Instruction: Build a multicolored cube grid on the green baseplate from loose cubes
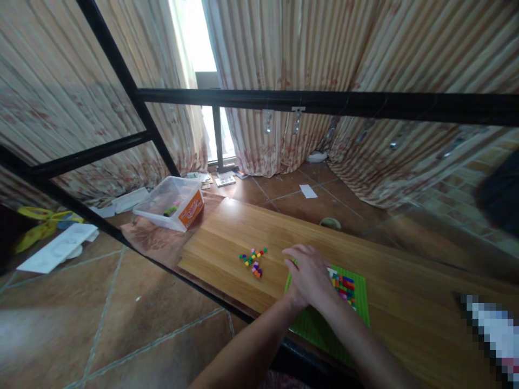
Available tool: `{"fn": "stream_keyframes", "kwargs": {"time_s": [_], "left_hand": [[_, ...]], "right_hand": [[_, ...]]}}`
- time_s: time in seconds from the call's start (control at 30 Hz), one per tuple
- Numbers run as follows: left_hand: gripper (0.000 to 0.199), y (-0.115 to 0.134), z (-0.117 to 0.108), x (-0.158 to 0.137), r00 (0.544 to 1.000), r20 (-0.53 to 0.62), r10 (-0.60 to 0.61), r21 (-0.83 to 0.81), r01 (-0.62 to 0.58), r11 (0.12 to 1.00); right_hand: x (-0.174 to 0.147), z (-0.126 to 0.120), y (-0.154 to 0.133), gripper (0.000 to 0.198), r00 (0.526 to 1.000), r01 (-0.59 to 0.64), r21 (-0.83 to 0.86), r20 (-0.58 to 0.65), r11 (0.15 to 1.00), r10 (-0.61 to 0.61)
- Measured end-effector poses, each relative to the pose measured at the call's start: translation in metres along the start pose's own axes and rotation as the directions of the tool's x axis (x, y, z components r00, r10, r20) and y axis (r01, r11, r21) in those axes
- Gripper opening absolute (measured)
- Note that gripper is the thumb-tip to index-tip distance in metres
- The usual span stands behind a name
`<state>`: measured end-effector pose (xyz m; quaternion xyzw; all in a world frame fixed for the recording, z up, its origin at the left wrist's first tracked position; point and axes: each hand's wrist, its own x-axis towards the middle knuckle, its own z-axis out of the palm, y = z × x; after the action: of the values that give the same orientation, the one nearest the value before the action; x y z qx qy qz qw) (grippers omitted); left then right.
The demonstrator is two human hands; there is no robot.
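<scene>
Green baseplate (pixel 361 296) partly behind overlapping hands (pixel 311 273), grip of fingers (pixel 291 252) unclear, loose bricks (pixel 255 254) alongside, plastic bin (pixel 164 218) farther off

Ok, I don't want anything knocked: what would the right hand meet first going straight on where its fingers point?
Probably the loose bricks on the table; how high the right hand is looks unclear, so it might pass over.

Home rm, floral curtains (pixel 259 65) by bright window (pixel 200 40), brown tiled flr (pixel 158 302), wooden tabletop (pixel 221 232) w/ toy bricks (pixel 257 254)
</scene>
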<state>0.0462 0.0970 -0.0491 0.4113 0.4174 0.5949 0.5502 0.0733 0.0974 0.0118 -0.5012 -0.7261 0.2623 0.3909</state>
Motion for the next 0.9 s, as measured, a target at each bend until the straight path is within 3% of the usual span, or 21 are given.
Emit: {"fn": "stream_keyframes", "kwargs": {"time_s": [0.1, 0.17, 0.23, 0.37, 0.57, 0.73, 0.8, 0.9], "left_hand": [[0.029, -0.001, 0.001, 0.003, 1.000, 0.028, 0.004, 0.031, -0.004, 1.000], [0.033, 0.000, 0.002, 0.003, 0.998, 0.055, -0.027, 0.034, 0.026, 0.999], [0.035, 0.002, 0.002, 0.002, 0.996, 0.065, -0.057, 0.021, 0.055, 0.998], [0.037, 0.005, 0.002, 0.000, 0.997, 0.052, -0.054, 0.006, 0.054, 0.999], [0.038, 0.008, 0.002, -0.002, 0.999, 0.031, -0.037, 0.028, 0.037, 0.999], [0.033, 0.004, 0.001, 0.000, 0.999, 0.036, -0.032, 0.051, 0.030, 0.998], [0.031, 0.001, 0.000, 0.001, 0.999, 0.031, -0.024, 0.056, 0.023, 0.998], [0.030, 0.002, -0.001, -0.001, 0.999, 0.046, -0.011, 0.038, 0.009, 0.999]], "right_hand": [[0.019, 0.024, -0.006, 0.021, 0.994, 0.063, -0.119, 0.095, 0.991, -0.052], [0.033, 0.030, -0.010, 0.024, 0.939, 0.195, -0.277, 0.329, 0.941, -0.098], [0.045, 0.033, -0.015, 0.030, 0.868, 0.284, -0.393, 0.493, 0.875, -0.061], [0.053, 0.042, -0.020, 0.032, 0.836, 0.290, -0.452, 0.549, 0.844, 0.007], [0.052, 0.049, -0.013, 0.024, 0.847, 0.281, -0.455, 0.531, 0.845, 0.004], [0.045, 0.041, -0.017, 0.023, 0.881, 0.266, -0.400, 0.469, 0.877, -0.053], [0.038, 0.029, -0.021, 0.024, 0.928, 0.216, -0.332, 0.363, 0.918, -0.088], [0.023, -0.004, -0.020, 0.025, 0.996, 0.072, -0.111, 0.065, 0.991, -0.065]]}}
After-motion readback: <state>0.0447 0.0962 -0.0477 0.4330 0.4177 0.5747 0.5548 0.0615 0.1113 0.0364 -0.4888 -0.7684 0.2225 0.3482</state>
